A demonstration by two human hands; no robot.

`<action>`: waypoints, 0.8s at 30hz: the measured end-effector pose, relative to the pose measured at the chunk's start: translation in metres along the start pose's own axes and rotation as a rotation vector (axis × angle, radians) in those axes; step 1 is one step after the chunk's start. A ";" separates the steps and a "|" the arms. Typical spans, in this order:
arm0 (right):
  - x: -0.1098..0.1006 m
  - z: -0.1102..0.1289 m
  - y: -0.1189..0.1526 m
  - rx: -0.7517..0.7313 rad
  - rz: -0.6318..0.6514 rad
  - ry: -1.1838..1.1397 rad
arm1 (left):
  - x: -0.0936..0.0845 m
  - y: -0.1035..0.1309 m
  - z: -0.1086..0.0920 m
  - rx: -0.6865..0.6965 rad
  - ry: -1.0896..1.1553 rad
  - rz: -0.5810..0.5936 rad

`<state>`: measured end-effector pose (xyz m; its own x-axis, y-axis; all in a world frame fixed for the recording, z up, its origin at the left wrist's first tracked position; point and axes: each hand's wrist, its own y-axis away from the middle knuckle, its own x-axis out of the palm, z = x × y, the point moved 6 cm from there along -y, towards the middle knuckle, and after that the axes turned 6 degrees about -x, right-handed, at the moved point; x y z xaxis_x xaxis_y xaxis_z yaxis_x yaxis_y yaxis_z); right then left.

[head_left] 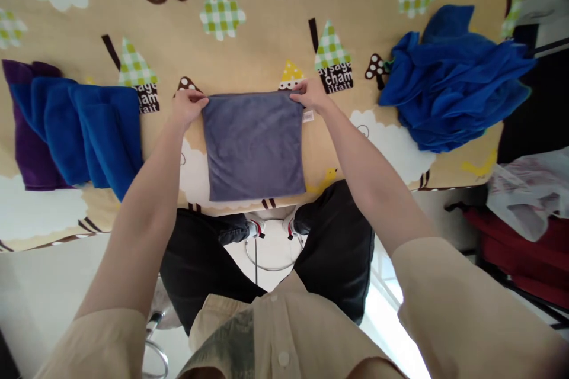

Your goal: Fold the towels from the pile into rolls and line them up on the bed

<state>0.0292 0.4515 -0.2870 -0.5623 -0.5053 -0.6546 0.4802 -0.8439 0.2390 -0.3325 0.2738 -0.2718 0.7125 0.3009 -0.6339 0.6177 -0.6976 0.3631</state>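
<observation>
A grey-purple towel [255, 148] lies flat on the patterned tablecloth in front of me, doubled into a rough rectangle. My left hand [190, 105] pinches its far left corner between thumb and fingers. At the far right corner, my right hand [310, 95] grips the edge in the same way. A small white label [308, 116] sticks out from the towel's right side, just below my right hand. The towel's near edge lies close to the table's front edge.
Left of me lie several folded blue towels [106, 130], overlapping a purple towel [33, 154]. A crumpled heap of blue towels [453, 83] sits on the tablecloth [267, 59] at right. Beyond the table's right end are a clear plastic bag [528, 189] and red fabric [524, 254].
</observation>
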 end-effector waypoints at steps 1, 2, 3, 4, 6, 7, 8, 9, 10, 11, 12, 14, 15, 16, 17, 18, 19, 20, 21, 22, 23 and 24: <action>-0.003 0.004 -0.001 -0.024 0.020 0.019 | -0.003 -0.001 0.000 0.005 -0.027 0.010; -0.006 0.009 -0.003 -0.045 0.031 0.044 | -0.006 -0.004 0.001 -0.001 -0.049 0.015; -0.009 0.015 -0.004 -0.060 0.034 0.080 | -0.010 -0.008 0.002 -0.006 -0.065 0.013; -0.012 0.023 -0.006 -0.063 0.035 0.130 | -0.015 -0.013 0.002 0.002 -0.076 -0.005; -0.016 0.040 -0.010 -0.037 0.032 0.256 | -0.025 -0.022 0.000 0.018 -0.103 -0.049; -0.016 0.050 -0.011 -0.011 0.027 0.316 | -0.028 -0.026 -0.001 0.025 -0.120 -0.060; -0.015 0.060 -0.011 0.014 0.006 0.371 | -0.030 -0.026 -0.003 0.036 -0.138 -0.069; -0.013 0.071 -0.009 0.029 -0.033 0.415 | -0.030 -0.023 -0.007 0.056 -0.155 -0.081; -0.009 0.083 -0.004 0.028 -0.083 0.449 | -0.027 -0.016 -0.011 0.090 -0.170 -0.098; -0.002 0.096 0.003 0.003 -0.131 0.474 | -0.022 -0.005 -0.016 0.140 -0.185 -0.114; 0.009 0.108 0.013 -0.050 -0.164 0.496 | -0.014 0.010 -0.022 0.202 -0.200 -0.128; 0.039 0.130 0.041 -0.242 -0.134 0.517 | 0.009 0.047 -0.031 0.339 -0.230 -0.103; 0.056 0.136 0.057 -0.344 -0.071 0.513 | 0.024 0.066 -0.033 0.400 -0.240 -0.052; 0.072 0.137 0.073 -0.424 0.003 0.500 | 0.037 0.083 -0.033 0.442 -0.237 0.005; 0.084 0.132 0.087 -0.464 0.068 0.485 | 0.049 0.097 -0.030 0.460 -0.225 0.055; 0.090 0.122 0.096 -0.470 0.119 0.472 | 0.057 0.105 -0.025 0.460 -0.211 0.092; 0.091 0.109 0.101 -0.450 0.145 0.465 | 0.061 0.108 -0.019 0.444 -0.200 0.111; 0.087 0.093 0.101 -0.415 0.138 0.467 | 0.062 0.106 -0.012 0.423 -0.198 0.111; 0.079 0.078 0.095 -0.386 0.114 0.474 | 0.062 0.099 -0.006 0.403 -0.210 0.101; 0.068 0.064 0.086 -0.366 0.075 0.478 | 0.059 0.088 -0.001 0.386 -0.232 0.085; 0.056 0.053 0.075 -0.347 0.034 0.476 | 0.056 0.076 0.002 0.372 -0.262 0.065; 0.045 0.044 0.061 -0.325 0.002 0.462 | 0.052 0.062 0.003 0.356 -0.294 0.046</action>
<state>0.0034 0.3688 -0.2702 -0.2431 -0.3142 -0.9177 0.7045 -0.7075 0.0557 -0.2577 0.2439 -0.2843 0.5798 0.1034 -0.8082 0.3982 -0.9014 0.1703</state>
